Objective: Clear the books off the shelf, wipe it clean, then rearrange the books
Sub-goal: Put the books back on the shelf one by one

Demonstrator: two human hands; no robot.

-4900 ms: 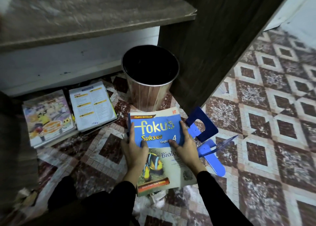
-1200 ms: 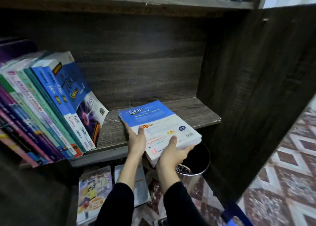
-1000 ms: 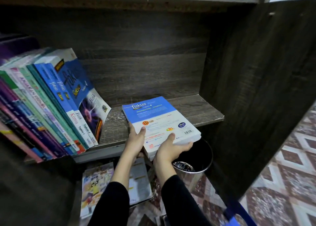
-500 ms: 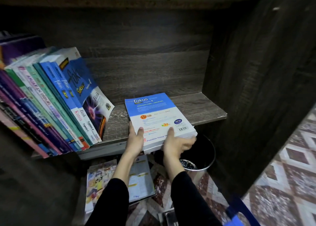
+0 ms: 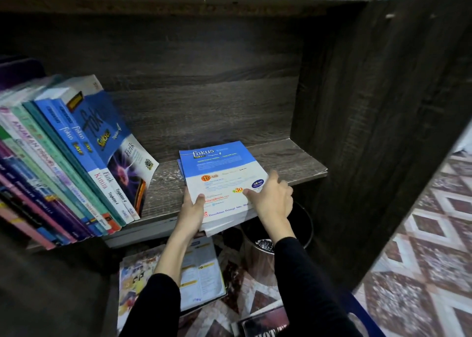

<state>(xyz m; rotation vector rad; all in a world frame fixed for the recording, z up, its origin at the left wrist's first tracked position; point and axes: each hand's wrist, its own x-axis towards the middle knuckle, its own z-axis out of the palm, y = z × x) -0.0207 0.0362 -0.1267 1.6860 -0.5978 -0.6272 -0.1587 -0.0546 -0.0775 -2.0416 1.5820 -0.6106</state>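
Left hand (image 5: 192, 210), right hand (image 5: 274, 200) gripping blue book (image 5: 219, 168) — flat on shelf (image 5: 288, 163)

We wore a black long-sleeved top. Our left sleeve (image 5: 153, 308) stopped partway down the forearm, our right sleeve (image 5: 304, 283) nearer the wrist. Both were plain and close-fitting. Our left hand (image 5: 192, 209) and right hand (image 5: 273, 199) were bare.

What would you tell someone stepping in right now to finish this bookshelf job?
Left hand and right hand both grip the Fokus book, which lies flat, back cover up, partly on the shelf and overhanging its front edge.
Done: a row of books leans at the shelf's left.
The floor books lie below it.
Left: stand this book against the row, then shelve the floor books.
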